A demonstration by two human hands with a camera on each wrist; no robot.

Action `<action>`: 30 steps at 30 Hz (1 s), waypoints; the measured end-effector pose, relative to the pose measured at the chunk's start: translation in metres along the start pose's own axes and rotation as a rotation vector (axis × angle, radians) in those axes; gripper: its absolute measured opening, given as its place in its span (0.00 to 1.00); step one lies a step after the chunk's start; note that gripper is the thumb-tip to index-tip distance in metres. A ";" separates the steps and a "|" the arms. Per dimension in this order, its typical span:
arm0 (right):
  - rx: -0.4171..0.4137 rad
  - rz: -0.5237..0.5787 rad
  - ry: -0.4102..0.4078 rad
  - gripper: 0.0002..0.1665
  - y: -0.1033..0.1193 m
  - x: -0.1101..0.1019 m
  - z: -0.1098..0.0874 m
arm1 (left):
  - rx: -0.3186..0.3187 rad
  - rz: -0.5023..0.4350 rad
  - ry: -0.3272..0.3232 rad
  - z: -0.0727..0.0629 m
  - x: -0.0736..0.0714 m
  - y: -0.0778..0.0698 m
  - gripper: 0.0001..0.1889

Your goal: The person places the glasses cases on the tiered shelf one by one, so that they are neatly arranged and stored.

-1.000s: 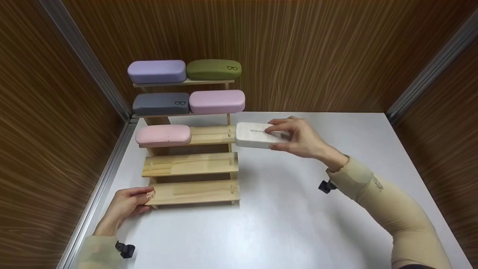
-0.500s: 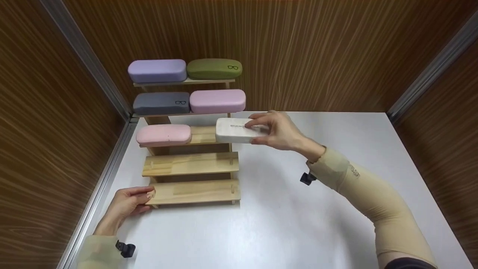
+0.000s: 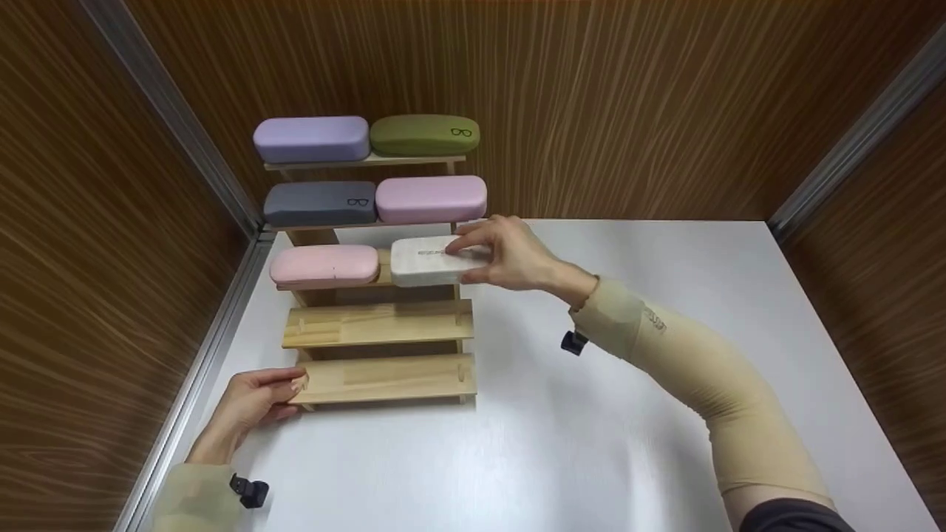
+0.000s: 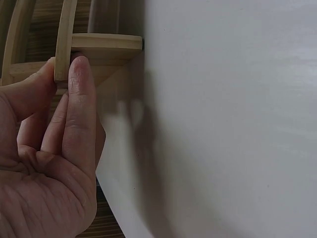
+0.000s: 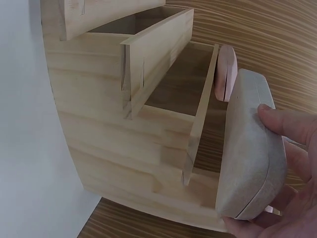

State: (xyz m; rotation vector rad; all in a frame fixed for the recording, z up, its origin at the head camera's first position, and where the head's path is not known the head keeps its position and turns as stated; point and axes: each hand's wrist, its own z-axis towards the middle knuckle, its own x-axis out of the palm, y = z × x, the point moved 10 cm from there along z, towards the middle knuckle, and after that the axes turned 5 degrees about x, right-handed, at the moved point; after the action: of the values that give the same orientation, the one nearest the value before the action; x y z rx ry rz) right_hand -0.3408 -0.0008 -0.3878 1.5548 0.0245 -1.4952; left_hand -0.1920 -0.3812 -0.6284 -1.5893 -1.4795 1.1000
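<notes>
A white glasses case (image 3: pixel 421 262) is gripped at its right end by my right hand (image 3: pixel 510 255), thumb on the near side and fingers over the top. In the head view it appears over the right half of the middle tier; in the right wrist view the case (image 5: pixel 247 148) stands just off the board's edge. The pale pink glasses case (image 3: pixel 324 266) lies on that tier's left half, a small gap away. My left hand (image 3: pixel 251 403) pinches the left end of the lowest board of the wooden tiered rack (image 3: pixel 399 377), thumb on top and fingers beneath.
On the top tier are a lilac case (image 3: pixel 310 140) and an olive green case (image 3: pixel 421 137). A grey case (image 3: pixel 318 205) and a pink case (image 3: pixel 432 199) fill the tier below. The rack stands on a white table (image 3: pixel 554 443) between wood-grain walls (image 3: pixel 628 111).
My right hand has moved left with the white glasses case, from beside the rack to over the middle tier. My left hand has kept its hold on the lowest board.
</notes>
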 end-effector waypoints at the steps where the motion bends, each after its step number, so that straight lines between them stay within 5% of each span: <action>1: -0.007 0.001 0.002 0.24 0.001 0.002 0.002 | 0.001 -0.003 -0.003 0.000 0.000 0.000 0.19; 19: 0.019 -0.033 0.005 0.24 -0.009 0.030 0.011 | 0.003 -0.002 0.009 -0.001 0.004 0.000 0.19; 30: -0.092 -0.027 -0.062 0.22 -0.009 0.032 0.003 | 0.001 0.004 0.014 0.001 0.003 0.001 0.20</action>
State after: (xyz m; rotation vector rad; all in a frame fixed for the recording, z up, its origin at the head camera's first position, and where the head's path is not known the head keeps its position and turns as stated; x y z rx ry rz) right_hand -0.3406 -0.0155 -0.4174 1.4398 0.0775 -1.5418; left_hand -0.1922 -0.3785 -0.6297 -1.5965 -1.4667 1.0899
